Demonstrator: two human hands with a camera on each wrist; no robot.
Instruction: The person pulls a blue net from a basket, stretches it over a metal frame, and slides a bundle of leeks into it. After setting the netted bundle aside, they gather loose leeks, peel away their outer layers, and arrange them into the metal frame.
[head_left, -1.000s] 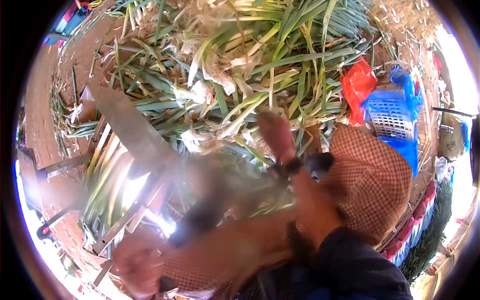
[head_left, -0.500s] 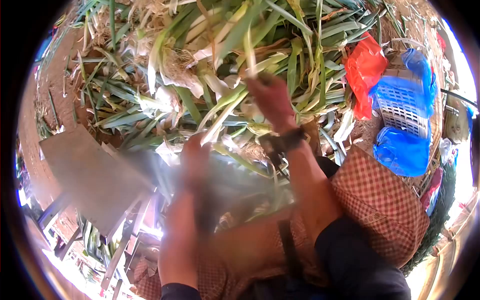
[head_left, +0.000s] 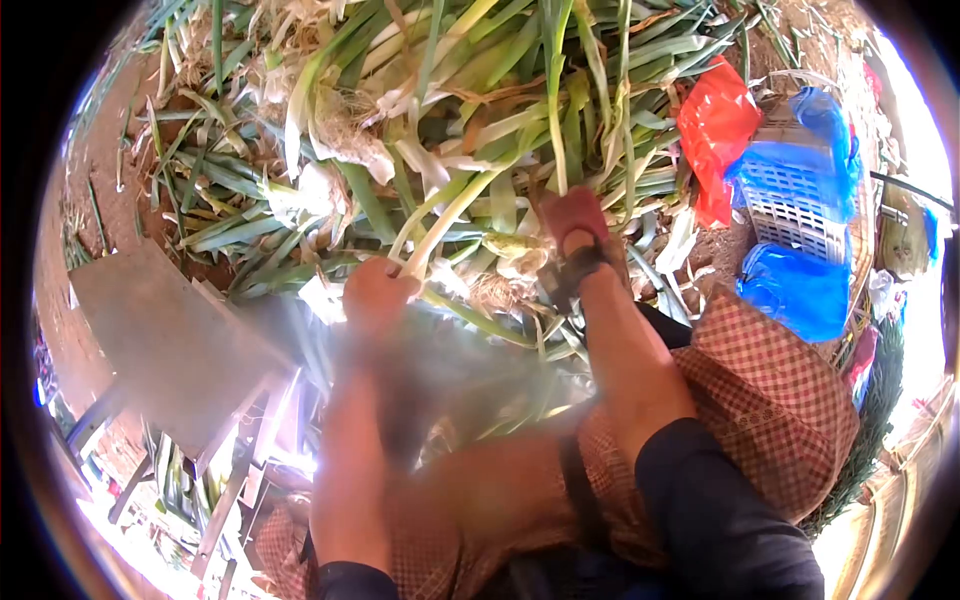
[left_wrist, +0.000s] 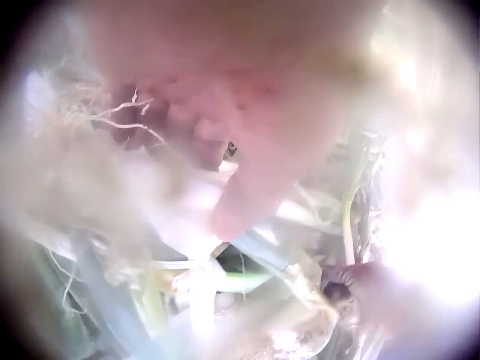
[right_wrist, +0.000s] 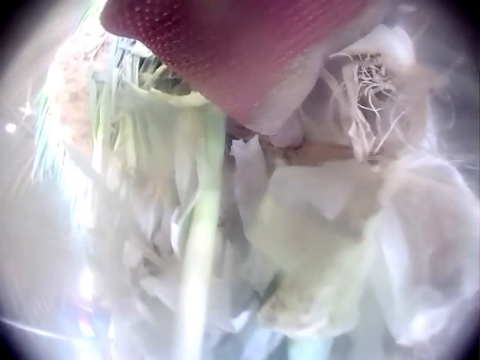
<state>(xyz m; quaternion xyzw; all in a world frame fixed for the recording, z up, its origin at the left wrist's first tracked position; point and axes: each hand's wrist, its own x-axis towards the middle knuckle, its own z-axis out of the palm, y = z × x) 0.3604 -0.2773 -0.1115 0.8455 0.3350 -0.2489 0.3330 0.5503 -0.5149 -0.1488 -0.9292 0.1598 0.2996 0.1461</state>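
Both hands are down in a big pile of green onions (head_left: 480, 120) that lies on the ground in front of the person. The left hand (head_left: 378, 293) is curled around a pale onion stalk (head_left: 440, 225) near its white end. The right hand (head_left: 575, 222) grips a long green leaf (head_left: 556, 110) that sticks straight up. A red bag (head_left: 715, 130) and a blue basket (head_left: 790, 210) sit just beside the pile, on the right

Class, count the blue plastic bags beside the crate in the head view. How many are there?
2: one blue bag draped over the blue crate top, one blue bag below it. Others may be hidden.
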